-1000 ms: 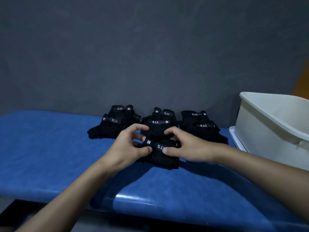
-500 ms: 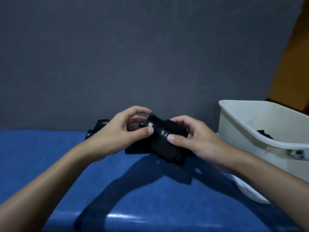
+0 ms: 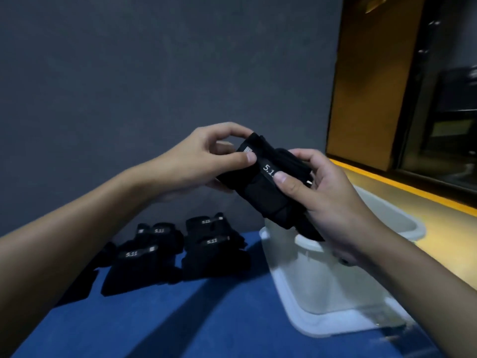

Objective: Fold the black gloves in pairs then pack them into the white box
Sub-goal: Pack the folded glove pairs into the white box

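A blue padded surface (image 3: 232, 319) is running away from the viewer, with the white box (image 3: 322, 293) sitting at its right edge. Folded glove pairs (image 3: 139, 259) are lying just left of the box. Above the box's near end, the left hand (image 3: 198, 164) is pinching the top of a folded glove bundle (image 3: 268, 192), while the right hand (image 3: 330, 200) is curling round its lower side. A grey wall (image 3: 154, 73) is rising behind, with an ochre panel (image 3: 366, 86) to the right.

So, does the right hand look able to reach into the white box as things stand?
Likely yes: the right hand, gripping the folded gloves, is directly above the open-topped white box.
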`<state>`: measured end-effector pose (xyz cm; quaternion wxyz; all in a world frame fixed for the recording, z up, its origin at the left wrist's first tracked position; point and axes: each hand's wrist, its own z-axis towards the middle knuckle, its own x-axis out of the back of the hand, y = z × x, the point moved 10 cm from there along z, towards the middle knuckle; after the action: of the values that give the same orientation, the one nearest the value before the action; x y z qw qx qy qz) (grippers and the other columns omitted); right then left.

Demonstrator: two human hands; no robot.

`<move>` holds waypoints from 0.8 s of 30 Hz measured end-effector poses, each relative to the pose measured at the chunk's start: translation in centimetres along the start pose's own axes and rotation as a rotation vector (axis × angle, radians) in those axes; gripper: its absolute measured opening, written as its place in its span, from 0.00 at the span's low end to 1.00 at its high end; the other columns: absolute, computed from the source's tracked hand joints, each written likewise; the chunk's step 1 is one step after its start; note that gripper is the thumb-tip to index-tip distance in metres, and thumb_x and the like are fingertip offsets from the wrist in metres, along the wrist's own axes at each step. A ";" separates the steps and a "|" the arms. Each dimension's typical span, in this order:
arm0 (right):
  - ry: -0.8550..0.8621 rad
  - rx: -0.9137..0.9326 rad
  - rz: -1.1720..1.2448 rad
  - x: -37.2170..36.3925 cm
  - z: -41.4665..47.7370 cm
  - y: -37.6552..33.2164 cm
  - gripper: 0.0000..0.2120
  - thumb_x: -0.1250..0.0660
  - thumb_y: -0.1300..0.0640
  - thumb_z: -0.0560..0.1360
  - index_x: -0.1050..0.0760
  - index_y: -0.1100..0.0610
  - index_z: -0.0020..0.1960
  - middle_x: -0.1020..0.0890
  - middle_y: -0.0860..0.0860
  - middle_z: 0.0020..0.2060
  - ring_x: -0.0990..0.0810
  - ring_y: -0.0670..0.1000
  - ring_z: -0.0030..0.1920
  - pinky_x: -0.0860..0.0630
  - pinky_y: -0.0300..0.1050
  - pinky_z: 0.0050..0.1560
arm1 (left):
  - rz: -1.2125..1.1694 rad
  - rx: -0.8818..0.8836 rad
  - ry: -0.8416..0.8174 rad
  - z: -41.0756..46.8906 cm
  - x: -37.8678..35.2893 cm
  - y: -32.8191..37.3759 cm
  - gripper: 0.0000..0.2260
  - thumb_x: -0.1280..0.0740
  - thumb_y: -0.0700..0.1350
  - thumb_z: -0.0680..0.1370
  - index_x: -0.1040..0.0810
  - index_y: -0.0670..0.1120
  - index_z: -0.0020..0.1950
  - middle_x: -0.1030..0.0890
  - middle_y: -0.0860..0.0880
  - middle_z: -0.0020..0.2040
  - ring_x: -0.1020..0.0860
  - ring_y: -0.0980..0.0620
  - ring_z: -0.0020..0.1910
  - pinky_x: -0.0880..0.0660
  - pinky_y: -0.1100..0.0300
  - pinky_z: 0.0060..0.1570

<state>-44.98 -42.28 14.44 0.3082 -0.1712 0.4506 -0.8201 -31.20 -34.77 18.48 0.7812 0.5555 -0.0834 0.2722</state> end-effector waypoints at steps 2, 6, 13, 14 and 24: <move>0.033 -0.012 0.004 2.1 0.3 0.3 0.14 0.30 0.60 0.74 0.25 0.54 0.59 0.18 0.50 0.51 0.17 0.45 0.49 0.21 0.39 0.46 | -0.054 -0.016 -0.029 2.2 -1.7 0.4 0.13 0.28 0.46 0.73 0.20 0.50 0.57 0.18 0.37 0.53 0.17 0.44 0.49 0.18 0.44 0.48; 0.050 -0.038 -0.109 5.7 1.1 1.0 0.13 0.29 0.58 0.74 0.25 0.50 0.57 0.18 0.48 0.51 0.17 0.45 0.50 0.20 0.43 0.49 | -0.094 -0.025 -0.097 6.2 -4.6 0.5 0.14 0.24 0.42 0.70 0.20 0.48 0.54 0.16 0.44 0.50 0.18 0.47 0.47 0.20 0.56 0.40; 0.021 -0.041 -0.604 11.4 0.5 0.3 0.23 0.31 0.40 0.68 0.28 0.41 0.62 0.21 0.41 0.51 0.21 0.40 0.52 0.23 0.41 0.52 | -0.101 -0.019 -0.227 11.2 -9.5 -1.2 0.14 0.24 0.37 0.70 0.19 0.46 0.54 0.16 0.38 0.53 0.18 0.43 0.49 0.23 0.43 0.56; 0.034 -0.046 -0.675 12.3 0.4 0.3 0.26 0.33 0.37 0.66 0.29 0.40 0.63 0.22 0.40 0.52 0.22 0.39 0.53 0.25 0.40 0.53 | -0.087 -0.013 -0.243 11.6 -10.2 -1.6 0.13 0.25 0.38 0.70 0.18 0.46 0.53 0.16 0.38 0.54 0.18 0.42 0.50 0.26 0.37 0.59; -0.093 -0.294 -0.827 15.6 -2.4 5.0 0.34 0.44 0.23 0.63 0.37 0.30 0.68 0.29 0.29 0.62 0.29 0.34 0.61 0.29 0.39 0.57 | 0.019 0.082 -0.419 15.3 -16.1 -6.7 0.12 0.27 0.36 0.75 0.20 0.44 0.57 0.18 0.42 0.49 0.20 0.50 0.43 0.23 0.56 0.41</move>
<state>-56.26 -53.05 8.97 -0.0538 -0.4161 0.4417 -0.7930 -38.55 -55.68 11.68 0.7209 0.6305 -0.2381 0.1614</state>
